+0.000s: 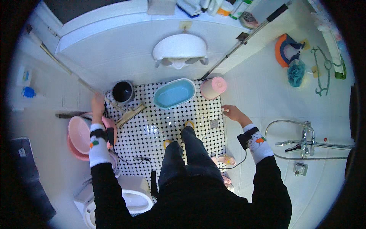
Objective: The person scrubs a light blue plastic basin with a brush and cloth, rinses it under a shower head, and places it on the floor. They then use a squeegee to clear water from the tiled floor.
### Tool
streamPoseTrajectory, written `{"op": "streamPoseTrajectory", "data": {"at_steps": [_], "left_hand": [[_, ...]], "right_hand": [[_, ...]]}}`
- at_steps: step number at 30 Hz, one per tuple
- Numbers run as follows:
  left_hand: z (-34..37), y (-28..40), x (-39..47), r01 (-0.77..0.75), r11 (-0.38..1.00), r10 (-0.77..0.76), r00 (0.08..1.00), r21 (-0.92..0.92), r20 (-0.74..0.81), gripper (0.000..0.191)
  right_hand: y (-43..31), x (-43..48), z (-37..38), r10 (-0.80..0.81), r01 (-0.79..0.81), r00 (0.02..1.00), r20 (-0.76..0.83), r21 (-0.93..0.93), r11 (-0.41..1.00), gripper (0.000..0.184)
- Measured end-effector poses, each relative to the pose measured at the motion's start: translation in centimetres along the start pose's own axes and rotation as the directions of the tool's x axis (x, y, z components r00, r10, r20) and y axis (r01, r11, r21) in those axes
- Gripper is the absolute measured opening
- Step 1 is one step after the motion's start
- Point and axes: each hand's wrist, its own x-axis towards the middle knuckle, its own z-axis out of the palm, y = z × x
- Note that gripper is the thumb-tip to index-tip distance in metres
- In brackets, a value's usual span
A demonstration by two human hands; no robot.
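Observation:
My left hand [98, 106] is wrapped around the long pole of a floor squeegee [61, 63]. The pole slants from the upper left down to the wide squeegee head [131, 115], which rests on the black-and-white tiled floor [160, 126]. Just right of that hand stands a dark round bucket [122, 91]; pink basins [78, 134] lie below it. Over on the right, my right hand [234, 113] hovers near the wall with its fingers loosely bent and apart, and I see nothing in it. A pink-and-white bin [214, 87] is the nearest thing to it.
A blue oval basin [175, 94] sits on the floor ahead. Another pole [228, 54] leans at the far wall beside a hanging white basin [180, 48]. A toilet [135, 200] is at lower left, slippers [226, 160] and a shower mixer [305, 143] at right.

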Motion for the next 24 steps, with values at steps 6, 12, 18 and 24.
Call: {"op": "streamPoseTrajectory", "data": {"at_steps": [6, 12, 18, 24], "left_hand": [[5.6, 7.1, -6.9, -0.101, 0.951, -0.003, 0.943, 0.293, 0.333, 0.052], [9.5, 14.1, -8.1, -0.236, 0.931, 0.161, 0.950, 0.279, 0.267, 0.075], [13.4, 19.1, -8.1, -0.268, 0.951, 0.209, 0.924, 0.152, 0.321, 0.061], [15.3, 20.2, -9.9, -0.085, 0.995, 0.056, 0.905, 0.048, 0.421, 0.054]], "right_hand": [[3.7, 6.4, -9.5, 0.081, 0.036, 0.901, -0.427, 0.258, 0.965, 0.054], [6.6, 15.8, -23.1, -0.017, 0.268, 0.549, -0.836, 0.156, 0.951, 0.074], [5.9, 21.2, -31.1, 0.101, 0.563, 0.475, -0.874, 0.389, 0.729, 0.065], [5.3, 23.2, -32.7, 0.212, 0.641, 0.630, -0.747, 0.655, 0.401, 0.023]]}}
